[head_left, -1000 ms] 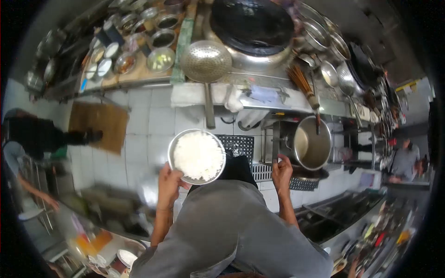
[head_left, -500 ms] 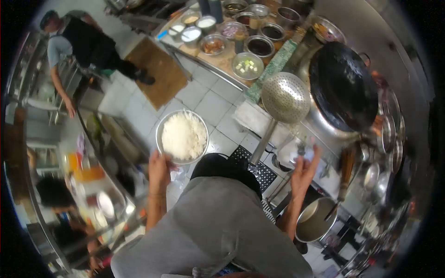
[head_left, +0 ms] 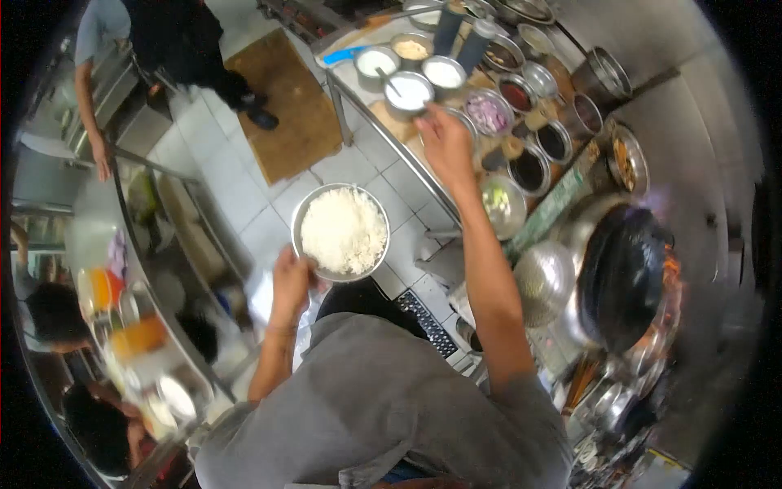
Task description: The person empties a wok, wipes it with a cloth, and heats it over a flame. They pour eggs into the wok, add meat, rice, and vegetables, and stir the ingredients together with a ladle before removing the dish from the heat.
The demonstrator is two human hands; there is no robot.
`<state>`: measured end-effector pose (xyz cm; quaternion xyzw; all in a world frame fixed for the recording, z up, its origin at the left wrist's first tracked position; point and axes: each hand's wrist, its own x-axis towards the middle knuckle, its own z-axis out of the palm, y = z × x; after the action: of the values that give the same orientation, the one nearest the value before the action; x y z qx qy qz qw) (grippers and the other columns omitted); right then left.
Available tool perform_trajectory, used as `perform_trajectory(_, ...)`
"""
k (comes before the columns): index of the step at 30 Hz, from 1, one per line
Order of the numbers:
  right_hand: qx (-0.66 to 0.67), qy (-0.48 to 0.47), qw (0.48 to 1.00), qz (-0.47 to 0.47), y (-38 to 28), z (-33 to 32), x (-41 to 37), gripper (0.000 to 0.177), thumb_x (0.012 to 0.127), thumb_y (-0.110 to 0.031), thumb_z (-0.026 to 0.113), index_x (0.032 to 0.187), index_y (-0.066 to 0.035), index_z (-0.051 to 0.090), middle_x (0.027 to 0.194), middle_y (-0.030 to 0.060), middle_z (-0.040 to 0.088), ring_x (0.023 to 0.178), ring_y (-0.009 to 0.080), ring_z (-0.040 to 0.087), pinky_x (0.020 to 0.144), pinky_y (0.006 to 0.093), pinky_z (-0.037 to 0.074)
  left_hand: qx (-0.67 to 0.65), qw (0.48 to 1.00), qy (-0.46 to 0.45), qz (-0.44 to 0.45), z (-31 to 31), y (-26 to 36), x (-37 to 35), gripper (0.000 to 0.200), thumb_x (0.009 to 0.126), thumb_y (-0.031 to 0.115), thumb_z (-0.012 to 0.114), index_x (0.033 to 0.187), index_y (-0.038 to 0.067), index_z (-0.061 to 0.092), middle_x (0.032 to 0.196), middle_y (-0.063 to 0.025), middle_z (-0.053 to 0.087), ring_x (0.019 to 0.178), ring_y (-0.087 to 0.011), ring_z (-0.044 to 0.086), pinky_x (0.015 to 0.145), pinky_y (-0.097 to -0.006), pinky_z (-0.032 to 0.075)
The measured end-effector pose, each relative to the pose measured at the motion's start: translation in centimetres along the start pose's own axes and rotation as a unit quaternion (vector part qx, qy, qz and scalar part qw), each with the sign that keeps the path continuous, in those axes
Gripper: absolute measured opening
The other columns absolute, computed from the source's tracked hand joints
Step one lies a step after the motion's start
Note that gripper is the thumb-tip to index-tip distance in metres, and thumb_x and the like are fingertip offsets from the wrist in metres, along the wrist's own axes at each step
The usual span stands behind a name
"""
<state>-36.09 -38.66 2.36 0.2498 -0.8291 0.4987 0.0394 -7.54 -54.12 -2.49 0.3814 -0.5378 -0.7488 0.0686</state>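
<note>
My left hand (head_left: 292, 279) is closed on the near left rim of a round metal bowl (head_left: 296, 213) filled with white rice (head_left: 344, 230). The bowl is held out in front of my waist, above the tiled floor. My right hand (head_left: 446, 140) reaches over the edge of the ingredient table, fingers extended and partly curled. Its fingertips are right at the side of a metal container of white powder (head_left: 410, 88), with a spoon (head_left: 386, 77) leaning in it. Chopped red onion (head_left: 489, 112) in a bowl lies just right of that hand.
Several ingredient bowls and dark bottles (head_left: 448, 31) crowd the table. At right, a black wok (head_left: 623, 277) sits over the stove, with a perforated strainer (head_left: 544, 284) beside it. A person (head_left: 167, 49) stands at upper left near a brown mat (head_left: 285, 106); a counter with orange containers (head_left: 138, 334) runs along the left.
My right hand has moved from beside the stove up and left to the ingredient containers. My left hand still holds the rice bowl, and the view has shifted.
</note>
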Motion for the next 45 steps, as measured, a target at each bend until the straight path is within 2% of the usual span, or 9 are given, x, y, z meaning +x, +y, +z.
perform_trajectory(4, -0.064, -0.092, 0.994, 0.004, 7.6, 10.1, 11.3, 0.028, 0.082, -0.017, 0.068, 0.105, -0.002, 0.066, 0.076, 0.0216, 0.064, 0.073, 0.0381, 0.062, 0.067, 0.0404, 0.048, -0.021, 0.999, -0.018, -0.023, 0.0, 3.7, 6.4, 0.021, 0.082, 0.003, 0.045, 0.100, -0.005, 0.052, 0.071, -0.0131, 0.062, 0.047, -0.0170, 0.059, 0.039, -0.0248, 0.048)
perform_trajectory(5, -0.117, -0.107, 0.985, -0.062, 10.2, 11.1, 12.6, 0.021, 0.084, -0.018, 0.066, 0.098, -0.003, 0.068, 0.078, 0.0230, 0.065, 0.076, 0.0406, 0.062, 0.068, 0.0411, 0.049, -0.030, 0.999, -0.017, -0.024, 0.0, 4.1, 8.1, 0.019, 0.081, 0.002, 0.046, 0.098, -0.003, 0.052, 0.071, -0.0115, 0.061, 0.046, -0.0168, 0.059, 0.038, -0.0247, 0.049)
perform_trajectory(8, -0.139, -0.095, 0.986, 0.011, 8.3, 7.4, 13.6, 0.019, 0.086, -0.018, 0.064, 0.093, 0.000, 0.068, 0.080, 0.0233, 0.065, 0.074, 0.0351, 0.065, 0.065, 0.0375, 0.049, -0.025, 0.999, -0.013, -0.022, 0.0, 5.5, 12.7, 0.016, 0.081, 0.001, 0.047, 0.095, 0.000, 0.053, 0.072, -0.0093, 0.061, 0.046, -0.0148, 0.059, 0.037, -0.0241, 0.050)
perform_trajectory(12, -0.079, -0.020, 0.985, 0.154, 3.7, 0.7, 12.5, 0.025, 0.092, -0.019, 0.061, 0.091, 0.006, 0.066, 0.071, 0.0086, 0.065, 0.066, 0.0119, 0.060, 0.060, 0.0278, 0.047, 0.018, 0.999, -0.027, -0.022, -1.5, 7.3, 18.6, 0.018, 0.081, 0.004, 0.048, 0.096, -0.005, 0.053, 0.073, -0.0114, 0.061, 0.051, -0.0153, 0.058, 0.042, -0.0255, 0.049)
perform_trajectory(18, 0.090, 0.082, 0.973, 0.198, 4.8, -1.0, 10.8, 0.026, 0.098, -0.018, 0.053, 0.102, 0.004, 0.065, 0.076, 0.0039, 0.063, 0.071, 0.0082, 0.057, 0.064, 0.0236, 0.047, 0.013, 0.999, -0.027, -0.012, -0.2, 10.6, 23.0, 0.019, 0.081, 0.002, 0.047, 0.098, -0.003, 0.055, 0.076, -0.0098, 0.062, 0.050, -0.0128, 0.055, 0.041, -0.0246, 0.048)
perform_trajectory(28, 0.063, 0.077, 0.966, 0.240, 10.9, 3.2, 9.0, 0.031, 0.099, -0.024, 0.052, 0.107, 0.004, 0.063, 0.084, 0.0078, 0.066, 0.074, 0.0096, 0.059, 0.063, 0.0234, 0.047, 0.008, 1.000, -0.022, 0.015, 2.0, 13.0, 25.1, 0.020, 0.080, 0.000, 0.045, 0.098, -0.002, 0.053, 0.075, -0.0134, 0.064, 0.049, -0.0191, 0.064, 0.037, -0.0234, 0.050)
perform_trajectory(34, 0.203, 0.145, 0.918, 0.308, 9.9, 1.7, 9.3, 0.033, 0.099, -0.028, 0.052, 0.104, 0.003, 0.063, 0.080, 0.0050, 0.065, 0.064, 0.0093, 0.054, 0.058, 0.0227, 0.045, -0.001, 0.999, -0.036, 0.012, 4.0, 13.2, 25.3, 0.020, 0.080, -0.001, 0.046, 0.099, -0.002, 0.053, 0.077, -0.0133, 0.064, 0.048, -0.0192, 0.063, 0.038, -0.0239, 0.051)
perform_trajectory(38, 0.249, 0.150, 0.937, 0.191, 7.2, -2.2, 9.6, 0.032, 0.098, -0.027, 0.053, 0.101, 0.004, 0.063, 0.080, 0.0060, 0.064, 0.067, 0.0101, 0.054, 0.059, 0.0250, 0.045, 0.000, 0.998, -0.058, -0.014, 5.2, 11.7, 25.9, 0.023, 0.081, 0.000, 0.047, 0.103, -0.004, 0.053, 0.077, -0.0137, 0.064, 0.049, -0.0182, 0.062, 0.038, -0.0246, 0.051)
perform_trajectory(45, 0.223, 0.107, 0.958, 0.147, 0.3, -3.7, 10.6, 0.028, 0.097, -0.023, 0.057, 0.102, 0.005, 0.063, 0.083, 0.0073, 0.066, 0.067, 0.0108, 0.055, 0.061, 0.0252, 0.045, -0.035, 0.993, -0.108, -0.034, 8.2, 11.4, 25.5, 0.022, 0.086, 0.005, 0.048, 0.105, -0.007, 0.050, 0.078, -0.0143, 0.064, 0.051, -0.0176, 0.061, 0.039, -0.0230, 0.048)
